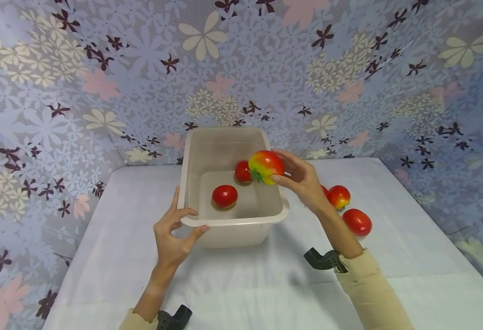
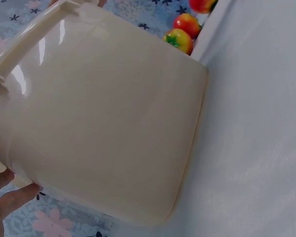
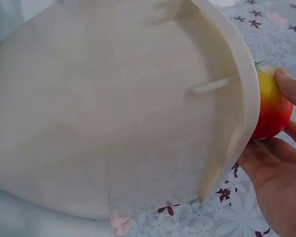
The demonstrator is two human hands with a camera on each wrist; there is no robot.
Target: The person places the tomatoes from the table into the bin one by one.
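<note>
A cream plastic bin (image 1: 233,236) stands on the table with two red tomatoes inside, one tomato (image 1: 225,196) near the middle and another tomato (image 1: 243,172) farther back. My left hand (image 1: 175,236) grips the bin's near left corner, fingers over the rim and thumb on the outside. Above the bin's right side, my right hand (image 1: 303,181) holds a red-and-yellow tomato (image 1: 267,165) between thumb and fingers, its green leafy top facing left. In the right wrist view the bin's rim partly hides this held tomato (image 3: 272,106).
Right of the bin, a red tomato (image 1: 357,222) and a red-yellow tomato (image 1: 338,197) lie on the white-covered table (image 1: 410,256); another is partly hidden behind my right wrist. A flowered cloth backdrop (image 1: 142,82) rises behind the table.
</note>
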